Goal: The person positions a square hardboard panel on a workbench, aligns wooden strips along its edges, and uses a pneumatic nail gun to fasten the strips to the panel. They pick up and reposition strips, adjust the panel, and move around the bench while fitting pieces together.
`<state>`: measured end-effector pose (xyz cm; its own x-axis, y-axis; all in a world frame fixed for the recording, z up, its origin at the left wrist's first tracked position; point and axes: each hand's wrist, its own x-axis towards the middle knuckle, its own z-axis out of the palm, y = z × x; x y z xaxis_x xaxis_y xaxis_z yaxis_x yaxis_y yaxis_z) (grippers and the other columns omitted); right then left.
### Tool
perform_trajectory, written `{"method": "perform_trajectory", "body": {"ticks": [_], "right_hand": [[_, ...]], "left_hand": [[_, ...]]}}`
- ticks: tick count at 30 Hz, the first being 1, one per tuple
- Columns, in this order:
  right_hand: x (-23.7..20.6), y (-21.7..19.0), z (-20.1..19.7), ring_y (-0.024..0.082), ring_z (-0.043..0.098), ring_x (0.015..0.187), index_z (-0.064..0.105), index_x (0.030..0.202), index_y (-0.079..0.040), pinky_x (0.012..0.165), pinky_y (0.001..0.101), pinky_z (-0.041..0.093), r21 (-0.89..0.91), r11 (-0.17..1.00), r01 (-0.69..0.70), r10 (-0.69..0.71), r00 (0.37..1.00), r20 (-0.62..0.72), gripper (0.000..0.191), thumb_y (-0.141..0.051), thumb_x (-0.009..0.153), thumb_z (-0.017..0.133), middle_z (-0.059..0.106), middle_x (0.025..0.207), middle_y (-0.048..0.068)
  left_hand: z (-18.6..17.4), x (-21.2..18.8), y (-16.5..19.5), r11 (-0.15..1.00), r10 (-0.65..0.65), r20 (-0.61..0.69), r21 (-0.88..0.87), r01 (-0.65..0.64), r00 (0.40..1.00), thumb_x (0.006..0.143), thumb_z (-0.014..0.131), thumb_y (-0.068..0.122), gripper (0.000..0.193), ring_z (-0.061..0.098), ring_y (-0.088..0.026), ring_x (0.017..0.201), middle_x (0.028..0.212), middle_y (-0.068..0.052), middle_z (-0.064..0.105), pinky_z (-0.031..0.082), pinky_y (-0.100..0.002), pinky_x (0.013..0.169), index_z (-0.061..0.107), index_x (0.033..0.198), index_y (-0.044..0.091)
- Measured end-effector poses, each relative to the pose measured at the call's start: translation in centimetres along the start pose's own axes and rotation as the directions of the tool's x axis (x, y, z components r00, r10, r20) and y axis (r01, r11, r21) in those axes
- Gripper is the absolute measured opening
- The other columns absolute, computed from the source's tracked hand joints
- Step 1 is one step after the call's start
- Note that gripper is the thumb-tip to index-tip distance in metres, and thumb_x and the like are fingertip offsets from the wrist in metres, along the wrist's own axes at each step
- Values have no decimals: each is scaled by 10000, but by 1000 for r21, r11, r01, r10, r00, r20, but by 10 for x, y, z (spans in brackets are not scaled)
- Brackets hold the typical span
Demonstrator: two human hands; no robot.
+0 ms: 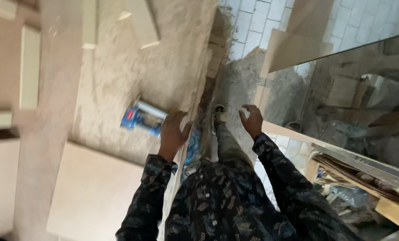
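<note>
Left hand [172, 134] on dusty workbench [119, 76] edge (sawdust-coated).

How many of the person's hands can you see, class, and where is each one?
2. The left hand rests on the edge of the sawdust-covered workbench, beside the blue power tool. The right hand is raised, open, above the floor, touching nothing.

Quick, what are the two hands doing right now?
Left hand: open, fingers spread, resting on the edge of the dusty workbench, holding nothing.
Right hand: open, fingers curled, in the air, empty.
</note>
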<state>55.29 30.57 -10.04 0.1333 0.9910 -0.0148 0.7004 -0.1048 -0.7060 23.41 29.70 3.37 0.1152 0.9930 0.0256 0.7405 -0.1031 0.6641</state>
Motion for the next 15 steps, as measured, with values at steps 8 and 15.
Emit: {"method": "perform_trajectory", "body": {"ticks": [8,15], "right_hand": [[143,128,45,355,605,1162,711,1208,-72,985,456,495,-228,954,-192,251,931,264,540,-488,869,763,666,1257,152],[317,248,169,378,586,1197,672,1297,-51,1027,476,473,-213,958,-190,259,893,368,736,-642,861,713,634,1336,187]], "left_hand": [[128,221,-11,937,51,108,339,-85,993,936,689,394,593,338,-431,1460,1502,-202,455,324,-606,1110,544,1410,70],[197,288,-47,862,23,61,505,-50,998,913,737,421,574,417,-447,1412,1505,-209,483,352,-599,1147,609,1385,122]]}}
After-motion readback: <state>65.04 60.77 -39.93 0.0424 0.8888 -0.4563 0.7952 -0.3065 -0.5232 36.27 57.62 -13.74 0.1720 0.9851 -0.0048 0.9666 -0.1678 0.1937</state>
